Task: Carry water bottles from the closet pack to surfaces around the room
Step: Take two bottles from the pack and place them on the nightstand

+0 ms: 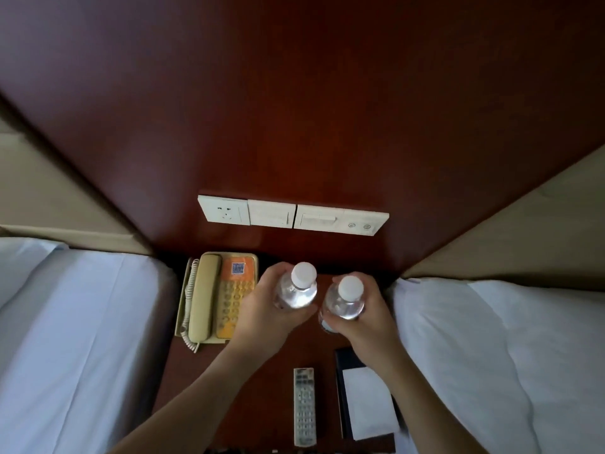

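Under my fingers (288, 317) I'm feeling clear, glossy plastic bottles (296, 294) with matt white caps. Below them the nightstand (262, 388) is showing dark polished wood, glossy like the panel (294, 109) beyond. Left of my fingers the phone (217, 298) is looking like dull beige plastic; on either side, smooth white cloth bedding (82, 339).

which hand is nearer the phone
Left. The left hand, holding a bottle, sits right beside the phone. The right hand, holding the other bottle, is farther off, toward the right bed.

Nightstand (262, 381) w/ phone (216, 298), remote (304, 406), notepad (368, 401)
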A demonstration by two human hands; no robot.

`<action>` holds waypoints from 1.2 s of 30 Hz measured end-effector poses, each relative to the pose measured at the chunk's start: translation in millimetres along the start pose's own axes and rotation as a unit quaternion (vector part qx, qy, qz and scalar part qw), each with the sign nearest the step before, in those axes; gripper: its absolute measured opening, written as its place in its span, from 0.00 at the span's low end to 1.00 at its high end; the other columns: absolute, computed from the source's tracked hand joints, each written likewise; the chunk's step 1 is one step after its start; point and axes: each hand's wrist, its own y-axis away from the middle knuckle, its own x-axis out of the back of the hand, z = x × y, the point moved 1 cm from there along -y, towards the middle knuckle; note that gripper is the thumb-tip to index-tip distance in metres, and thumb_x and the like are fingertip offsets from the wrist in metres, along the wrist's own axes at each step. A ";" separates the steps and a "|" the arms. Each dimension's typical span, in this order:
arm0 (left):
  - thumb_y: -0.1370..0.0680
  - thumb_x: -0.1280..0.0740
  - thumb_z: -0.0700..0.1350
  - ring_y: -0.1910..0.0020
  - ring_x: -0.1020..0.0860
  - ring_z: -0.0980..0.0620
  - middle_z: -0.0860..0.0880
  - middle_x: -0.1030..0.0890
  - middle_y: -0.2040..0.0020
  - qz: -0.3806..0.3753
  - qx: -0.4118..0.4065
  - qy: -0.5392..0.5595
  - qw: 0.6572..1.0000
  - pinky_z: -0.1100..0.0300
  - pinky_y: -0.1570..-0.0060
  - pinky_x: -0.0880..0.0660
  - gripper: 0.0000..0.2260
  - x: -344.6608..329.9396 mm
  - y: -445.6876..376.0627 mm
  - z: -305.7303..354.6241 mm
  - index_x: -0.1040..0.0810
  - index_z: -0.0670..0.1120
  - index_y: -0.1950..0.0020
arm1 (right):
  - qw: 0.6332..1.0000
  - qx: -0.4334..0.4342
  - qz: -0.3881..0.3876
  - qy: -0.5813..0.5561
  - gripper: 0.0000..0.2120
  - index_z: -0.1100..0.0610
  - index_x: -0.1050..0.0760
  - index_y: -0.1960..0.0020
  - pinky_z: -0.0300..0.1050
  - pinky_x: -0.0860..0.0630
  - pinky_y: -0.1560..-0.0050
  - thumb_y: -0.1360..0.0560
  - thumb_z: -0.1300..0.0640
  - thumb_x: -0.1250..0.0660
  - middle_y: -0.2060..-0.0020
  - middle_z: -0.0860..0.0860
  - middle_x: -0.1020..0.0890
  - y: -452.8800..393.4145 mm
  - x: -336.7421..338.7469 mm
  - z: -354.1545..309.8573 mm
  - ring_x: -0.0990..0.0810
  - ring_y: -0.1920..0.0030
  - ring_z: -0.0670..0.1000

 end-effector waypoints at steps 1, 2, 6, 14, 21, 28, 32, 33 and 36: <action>0.35 0.20 0.47 0.51 0.22 0.68 0.68 0.21 0.50 0.009 0.011 -0.003 1.000 0.72 0.57 0.26 0.28 -9.0 -9.0 -17.2 0.30 0.69 0.46 | 1.000 -0.004 0.000 0.008 0.27 0.47 0.27 0.43 0.51 0.19 0.48 0.35 0.67 0.22 0.53 0.42 0.18 -11.2 -1.6 16.2 0.18 0.50 0.47; 0.35 0.19 0.47 0.52 0.21 0.66 0.65 0.19 0.51 0.020 0.022 -0.007 1.000 0.69 0.56 0.24 0.28 -17.5 -17.4 -34.9 0.29 0.66 0.45 | 1.000 -0.007 -0.001 0.015 0.27 0.48 0.27 0.44 0.49 0.19 0.49 0.36 0.67 0.22 0.53 0.42 0.18 -21.3 -2.9 31.7 0.18 0.50 0.47; 0.35 0.19 0.48 0.53 0.19 0.61 0.59 0.18 0.52 0.049 0.040 -0.017 0.998 0.58 0.55 0.20 0.27 -46.3 -44.9 -94.4 0.27 0.59 0.42 | 0.999 0.011 -0.013 0.034 0.26 0.50 0.26 0.43 0.32 0.24 0.51 0.35 0.69 0.22 0.51 0.38 0.19 -52.8 -8.8 83.8 0.18 0.49 0.41; 0.36 0.18 0.47 0.50 0.18 0.63 0.61 0.18 0.50 0.083 0.064 0.002 0.995 0.61 0.51 0.19 0.29 -83.5 -63.7 -151.8 0.28 0.62 0.43 | 0.997 0.026 -0.038 0.055 0.27 0.47 0.27 0.41 0.36 0.22 0.48 0.34 0.66 0.22 0.48 0.38 0.20 -88.1 -19.5 148.0 0.18 0.47 0.42; 0.37 0.18 0.49 0.49 0.20 0.66 0.68 0.21 0.46 0.072 0.036 -0.009 0.997 0.66 0.51 0.23 0.29 -102.8 -58.8 -162.2 0.30 0.61 0.44 | 0.996 0.038 -0.052 0.068 0.29 0.45 0.28 0.40 0.39 0.22 0.44 0.34 0.64 0.22 0.45 0.39 0.20 -92.8 -16.8 171.5 0.19 0.43 0.43; 0.33 0.21 0.43 0.45 0.25 0.72 0.69 0.24 0.46 -0.079 0.032 -0.122 0.989 0.80 0.49 0.31 0.34 -85.6 -74.9 -177.2 0.34 0.67 0.36 | 0.991 -0.002 -0.102 0.092 0.32 0.43 0.28 0.38 0.37 0.22 0.44 0.35 0.61 0.20 0.46 0.35 0.20 -102.8 -14.5 191.2 0.19 0.44 0.39; 0.35 0.19 0.47 0.45 0.21 0.60 0.59 0.20 0.44 -0.154 0.007 -0.210 0.966 0.69 0.48 0.27 0.31 -74.3 -99.3 -183.0 0.26 0.54 0.35 | 0.984 -0.028 -0.121 0.131 0.34 0.45 0.29 0.36 0.45 0.22 0.39 0.36 0.57 0.18 0.47 0.39 0.18 -113.0 -13.9 210.1 0.20 0.43 0.40; 0.36 0.19 0.49 0.45 0.21 0.58 0.58 0.19 0.44 -0.153 0.001 -0.219 0.964 0.67 0.49 0.26 0.31 -74.2 -103.9 -183.6 0.26 0.53 0.36 | 0.982 -0.031 -0.124 0.139 0.35 0.47 0.29 0.34 0.47 0.22 0.38 0.37 0.57 0.18 0.46 0.40 0.18 -115.7 -13.9 212.8 0.20 0.42 0.40; 0.38 0.18 0.53 0.44 0.21 0.56 0.56 0.19 0.44 -0.126 -0.014 -0.218 0.968 0.56 0.46 0.23 0.32 -78.7 -114.8 -183.8 0.27 0.54 0.38 | 0.979 -0.024 -0.134 0.149 0.34 0.50 0.27 0.33 0.52 0.24 0.35 0.36 0.55 0.19 0.44 0.41 0.17 -127.3 -12.8 215.4 0.20 0.40 0.42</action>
